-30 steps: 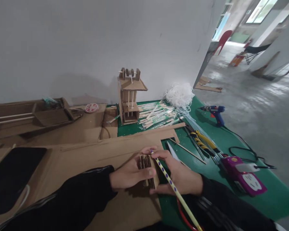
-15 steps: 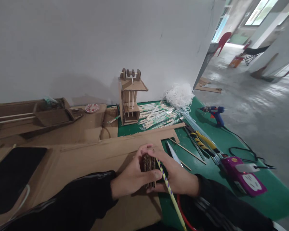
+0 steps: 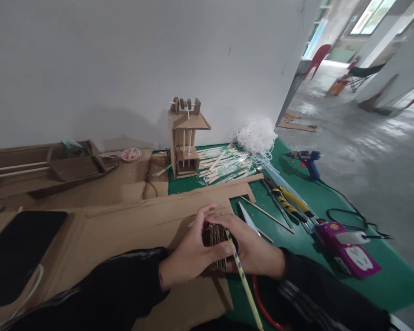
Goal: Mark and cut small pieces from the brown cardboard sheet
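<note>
Between my two hands is a small stack of corrugated cardboard pieces (image 3: pixel 216 241), its layered edges facing up. My left hand (image 3: pixel 196 250) closes around the stack from the left, thumb across its near side. From the right, my right hand (image 3: pixel 250 243) grips the same stack, and a yellow pencil with purple dots (image 3: pixel 243 276) rests along its fingers, slanting down toward me. Both hands are just above a large cardboard sheet (image 3: pixel 124 239). Scissors (image 3: pixel 248 216) lie beside my right hand, their red handle partly hidden under my arm.
A cardboard tower with sticks (image 3: pixel 184 138) stands by the wall. Wrapped chopsticks (image 3: pixel 221 163), white string (image 3: pixel 257 138), pliers (image 3: pixel 291 202), a blue glue gun (image 3: pixel 307 161) and a purple power strip (image 3: pixel 345 253) lie rightward. A black tablet-like slab (image 3: pixel 24 253) lies left.
The cardboard stack has turned slightly within my hands, and my fingers have shifted a little. The pencil has moved slightly with the right hand.
</note>
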Demonstrator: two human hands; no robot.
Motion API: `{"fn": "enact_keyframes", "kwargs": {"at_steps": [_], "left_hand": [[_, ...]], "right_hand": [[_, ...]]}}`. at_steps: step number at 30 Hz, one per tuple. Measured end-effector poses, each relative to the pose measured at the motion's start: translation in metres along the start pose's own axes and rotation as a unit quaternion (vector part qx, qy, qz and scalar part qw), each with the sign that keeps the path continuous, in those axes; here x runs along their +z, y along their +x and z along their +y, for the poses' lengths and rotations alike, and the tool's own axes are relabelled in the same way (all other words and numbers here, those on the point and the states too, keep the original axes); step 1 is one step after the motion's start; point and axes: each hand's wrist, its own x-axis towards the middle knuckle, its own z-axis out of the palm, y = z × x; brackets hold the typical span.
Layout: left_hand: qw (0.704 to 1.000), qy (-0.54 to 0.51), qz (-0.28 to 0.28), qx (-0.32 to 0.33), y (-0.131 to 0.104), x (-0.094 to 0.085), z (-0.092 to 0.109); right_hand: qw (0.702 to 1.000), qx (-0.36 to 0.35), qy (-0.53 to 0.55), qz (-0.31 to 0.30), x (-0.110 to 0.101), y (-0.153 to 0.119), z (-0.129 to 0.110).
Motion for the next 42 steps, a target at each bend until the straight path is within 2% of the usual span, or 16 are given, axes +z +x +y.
{"fn": "enact_keyframes", "kwargs": {"at_steps": [5,8,18,23,28,31,36,42], "left_hand": [[0.995,-0.088,-0.05,-0.015,0.0023,-0.0035,-0.0007],[0.994,-0.1,-0.037,-0.008,0.0033,-0.0029,-0.0034],[0.992,-0.111,-0.064,0.007,0.0033,-0.0023,-0.005],[0.989,-0.146,-0.038,0.011,0.0032,0.002,-0.0062],[0.993,-0.115,-0.022,0.024,0.0032,0.0024,-0.005],[0.994,-0.101,-0.032,0.034,0.0027,0.0008,-0.0044],[0.994,-0.095,-0.056,0.019,0.0011,0.0,-0.005],[0.993,-0.104,-0.047,0.016,-0.0003,0.0023,-0.0049]], "right_hand": [[0.999,0.024,0.018,0.014,-0.0046,-0.0003,-0.0036],[1.0,0.017,0.017,0.009,-0.004,0.0006,-0.0027],[1.0,0.0,0.007,0.01,0.0003,-0.0043,0.0059],[1.0,-0.016,-0.007,0.003,-0.001,-0.0005,0.0036],[0.999,-0.016,-0.04,-0.012,-0.0032,0.0019,0.0018],[0.998,-0.022,-0.053,-0.008,-0.0033,0.0013,0.0024],[0.999,-0.003,-0.033,0.018,-0.0014,-0.0001,0.0031],[1.0,-0.003,-0.018,-0.003,-0.0024,-0.0009,0.0035]]}}
